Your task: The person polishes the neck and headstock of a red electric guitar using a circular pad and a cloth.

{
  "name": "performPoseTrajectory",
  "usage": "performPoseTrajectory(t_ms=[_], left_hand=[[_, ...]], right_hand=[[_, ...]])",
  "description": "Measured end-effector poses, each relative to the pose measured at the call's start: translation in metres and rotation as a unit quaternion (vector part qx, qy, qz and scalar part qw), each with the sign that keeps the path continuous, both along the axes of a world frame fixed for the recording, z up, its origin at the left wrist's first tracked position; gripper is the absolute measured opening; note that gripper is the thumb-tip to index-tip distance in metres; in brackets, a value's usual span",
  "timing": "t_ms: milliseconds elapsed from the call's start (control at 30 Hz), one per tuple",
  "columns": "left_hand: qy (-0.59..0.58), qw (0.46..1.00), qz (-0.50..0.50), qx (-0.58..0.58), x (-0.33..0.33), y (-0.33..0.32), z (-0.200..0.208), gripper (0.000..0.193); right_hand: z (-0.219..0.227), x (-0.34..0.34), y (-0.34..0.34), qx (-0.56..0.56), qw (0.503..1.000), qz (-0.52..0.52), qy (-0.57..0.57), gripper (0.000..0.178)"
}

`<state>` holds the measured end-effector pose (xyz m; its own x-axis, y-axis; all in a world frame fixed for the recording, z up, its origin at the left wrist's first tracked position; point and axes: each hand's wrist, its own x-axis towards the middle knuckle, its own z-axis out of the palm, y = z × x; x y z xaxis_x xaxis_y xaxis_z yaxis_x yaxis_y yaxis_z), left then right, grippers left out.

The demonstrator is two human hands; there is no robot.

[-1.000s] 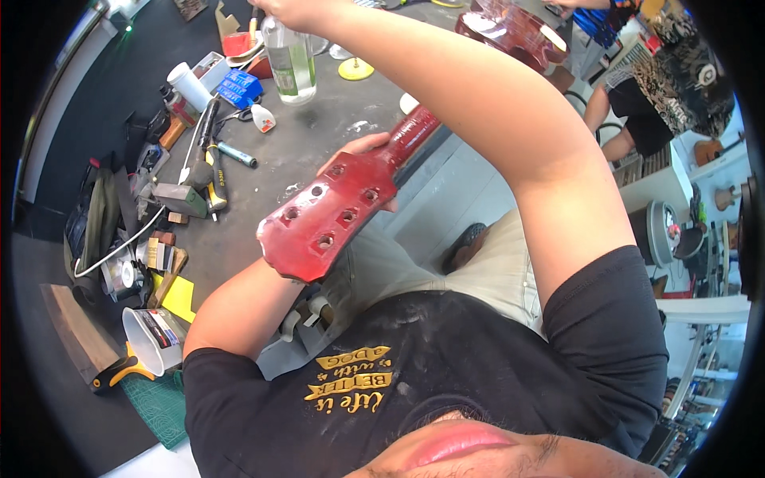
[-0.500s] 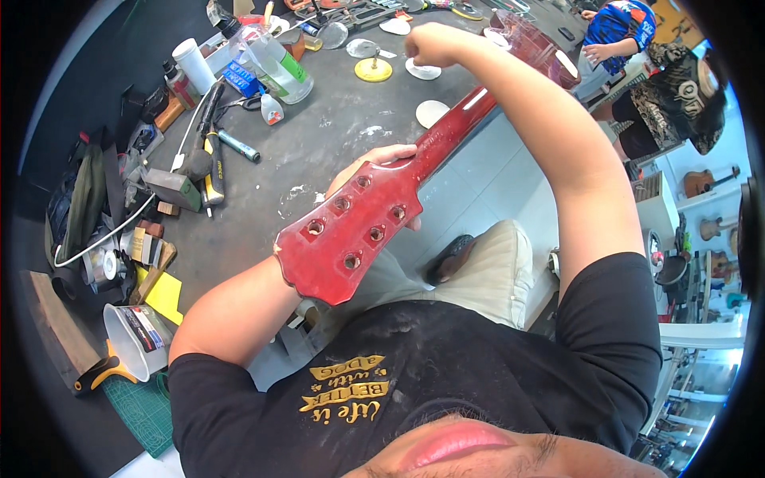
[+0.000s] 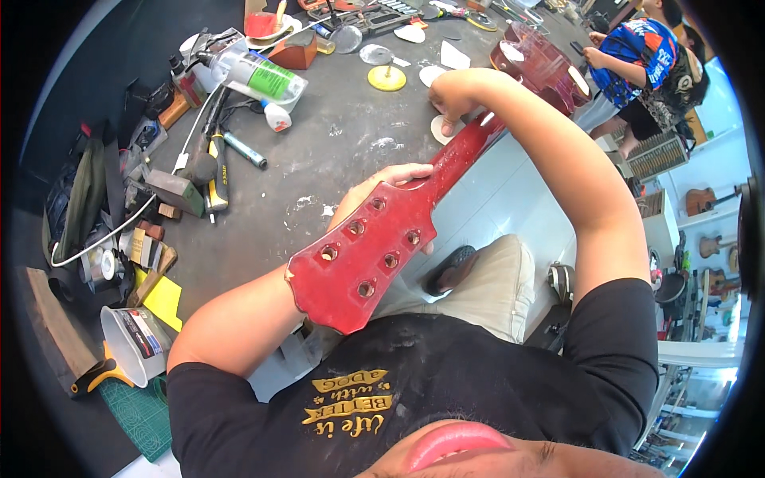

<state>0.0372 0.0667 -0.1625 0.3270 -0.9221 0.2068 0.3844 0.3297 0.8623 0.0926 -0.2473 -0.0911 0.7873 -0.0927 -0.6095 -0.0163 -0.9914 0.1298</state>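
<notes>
A glossy red guitar headstock (image 3: 362, 251) with several tuner holes slants across the middle, its edge chipped at the left. My left hand (image 3: 390, 177) is wrapped round the red neck (image 3: 470, 147) just past the headstock; its palm is hidden underneath. The neck runs away to the guitar body (image 3: 535, 64) at the far right. My right hand (image 3: 456, 102) is low over the table beside the neck, fingers curled, thumb pointing down at a pale round disc (image 3: 441, 134). Whatever is in those fingers is hidden. Another pale disc (image 3: 431, 76) lies just beyond.
On the dark table (image 3: 255, 199), a yellow disc (image 3: 386, 78) and clear spray bottle (image 3: 267, 78) lie farther off. A sanding block (image 3: 175, 191), knife (image 3: 217, 171) and white tub (image 3: 137, 342) crowd the left. Two people stand at far right, one in a blue patterned shirt (image 3: 641, 60).
My right hand has come nearer, from the farther pale disc to the closer one beside the neck. The headstock appears slightly lower and farther right. The people at far right have shifted together.
</notes>
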Motion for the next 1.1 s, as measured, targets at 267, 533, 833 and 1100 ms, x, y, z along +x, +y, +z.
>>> performPoseTrajectory(t_ms=[267, 533, 833, 1100], left_hand=[[0.120, 0.991, -0.065, -0.012, 0.003, 0.002, 0.001, 0.055], [0.036, 0.999, -0.037, 0.012, -0.001, 0.004, 0.006, 0.082], [0.058, 0.998, -0.022, 0.001, -0.004, 0.006, 0.000, 0.079], [0.129, 0.991, -0.039, 0.027, -0.005, 0.007, 0.000, 0.047]], right_hand=[[0.034, -0.053, -0.031, 0.498, 0.756, -0.180, -0.384, 0.018], [-0.057, -0.213, 0.026, 0.660, 0.415, -0.333, -0.530, 0.024], [0.034, -0.130, 0.063, 0.507, 0.719, -0.170, -0.445, 0.035], [0.023, 0.016, 0.134, 0.113, 0.877, 0.257, -0.391, 0.031]])
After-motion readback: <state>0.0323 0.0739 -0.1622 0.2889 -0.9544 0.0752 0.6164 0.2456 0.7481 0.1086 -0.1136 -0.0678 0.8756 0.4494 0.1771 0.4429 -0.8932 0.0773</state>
